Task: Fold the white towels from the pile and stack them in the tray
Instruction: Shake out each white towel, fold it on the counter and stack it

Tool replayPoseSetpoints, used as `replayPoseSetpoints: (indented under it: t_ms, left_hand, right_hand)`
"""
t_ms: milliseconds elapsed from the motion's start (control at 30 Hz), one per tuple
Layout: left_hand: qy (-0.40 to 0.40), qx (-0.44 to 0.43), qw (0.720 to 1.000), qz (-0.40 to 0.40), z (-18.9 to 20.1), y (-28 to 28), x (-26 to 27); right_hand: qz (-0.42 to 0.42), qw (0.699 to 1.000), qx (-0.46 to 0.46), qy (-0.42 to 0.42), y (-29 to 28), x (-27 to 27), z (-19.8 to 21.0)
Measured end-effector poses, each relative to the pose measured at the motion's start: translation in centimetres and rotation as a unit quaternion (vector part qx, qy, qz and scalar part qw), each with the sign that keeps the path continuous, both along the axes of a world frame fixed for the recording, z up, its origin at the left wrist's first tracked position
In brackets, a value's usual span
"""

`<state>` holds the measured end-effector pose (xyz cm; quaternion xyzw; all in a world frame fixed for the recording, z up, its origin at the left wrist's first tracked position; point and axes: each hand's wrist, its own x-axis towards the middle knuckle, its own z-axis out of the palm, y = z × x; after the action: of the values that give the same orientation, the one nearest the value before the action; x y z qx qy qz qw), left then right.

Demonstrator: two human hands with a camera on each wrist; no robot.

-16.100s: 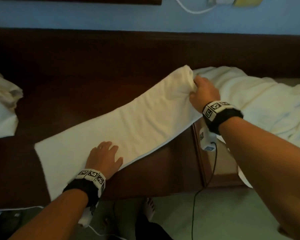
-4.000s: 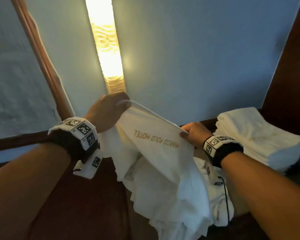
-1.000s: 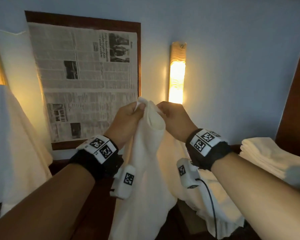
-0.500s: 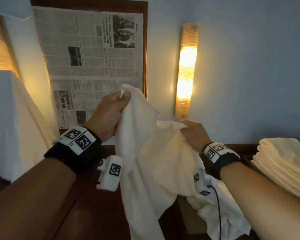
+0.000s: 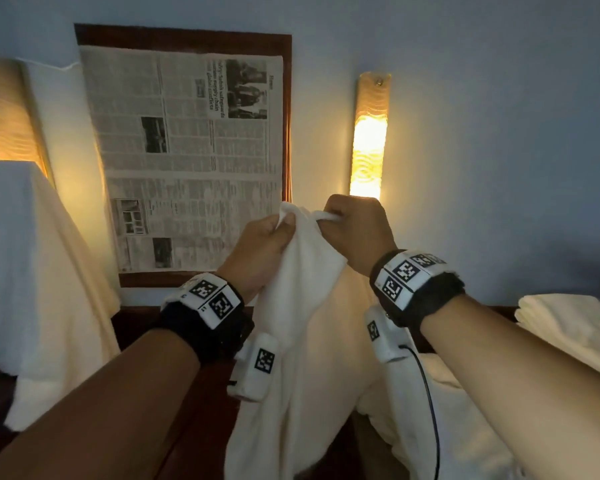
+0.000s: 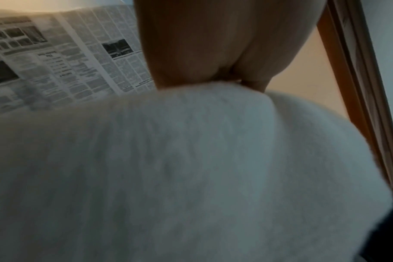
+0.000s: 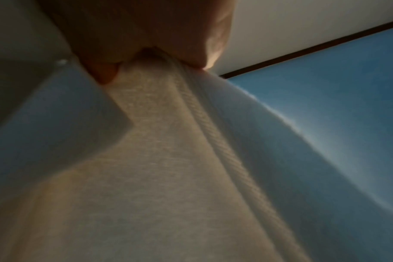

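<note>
Both grips, left hand (image 5: pixel 262 252) and right hand (image 5: pixel 355 233), pinch my towel (image 5: pixel 302 327); bunched below them, it could fold crooked.

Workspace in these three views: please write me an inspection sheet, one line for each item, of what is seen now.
Surface: dark wooden top, mostly hidden by arms and cloth.
Job's things: white towel held up, hanging down; folded towels stacked at right; loose towels low right. No tray can be made out.
Clutter: nothing seen.
Hands: left hand and right hand each pinch the towel's top edge, close together.
Cables: black cable runs down from the right wrist device.
Surroundings: framed newspaper, lit wall lamp, blue wall, white cloth draped at left.
</note>
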<state>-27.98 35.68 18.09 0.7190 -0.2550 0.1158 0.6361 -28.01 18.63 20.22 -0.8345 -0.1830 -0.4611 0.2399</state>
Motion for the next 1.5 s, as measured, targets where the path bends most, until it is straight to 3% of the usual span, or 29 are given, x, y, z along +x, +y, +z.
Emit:
replayPoseSetpoints:
  t_ms: [100,200,333,400,467,567,733,900,1067,1167,1367,1500]
  left_hand:
    - [-0.061,0.040,0.997,0.038,1.0,0.4,-0.2]
    - [-0.101,0.059,0.992,0.053,1.7,0.9,-0.5]
    - [-0.091,0.057,0.993,0.052,2.2,2.7,-1.0]
    - [-0.041,-0.002,0.999,0.026,2.5,4.7,-1.2]
    - [-0.014,-0.046,0.999,-0.010,2.6,7.1,-1.7]
    - [-0.016,-0.027,0.999,-0.024,2.1,10.1,-2.6]
    - [0.041,0.016,0.999,-0.027,-0.8,12.9,-3.9]
    - [0.051,-0.032,0.998,-0.011,-3.0,15.2,-4.7]
    - [0.054,-0.038,0.998,-0.023,-4.4,17.4,-5.4]
    - [0.054,-0.003,0.997,-0.045,-4.5,18.5,-5.8]
    - [-0.033,0.045,0.998,0.007,-1.3,20.7,-6.3]
    - [-0.042,0.040,0.998,0.040,-0.1,22.4,-7.3]
  right_hand:
    - [0.005,0.999,-0.003,-0.033,-0.3,-0.5,-0.3]
    - [0.061,0.998,0.021,0.000,0.0,-1.5,-1.1]
    - [0.021,0.991,0.003,0.132,0.1,-2.2,-4.0]
    - [-0.038,0.970,0.026,0.239,-0.9,-2.3,-6.4]
    - [-0.099,0.953,0.026,0.284,-2.7,-2.3,-9.2]
    - [-0.126,0.960,0.041,0.248,-2.5,-2.8,-10.6]
    - [-0.002,0.981,0.104,0.163,7.2,-4.5,-6.9]
    - [0.056,0.988,0.072,0.123,15.1,-6.7,-3.9]
    - [0.039,0.992,0.068,0.100,17.8,-8.0,-2.8]
    - [0.012,0.991,0.054,0.122,19.0,-8.3,-3.0]
    - [0.038,0.977,0.023,0.208,19.6,-9.6,-5.7]
    - [-0.012,0.951,0.091,0.296,18.0,-8.9,-10.0]
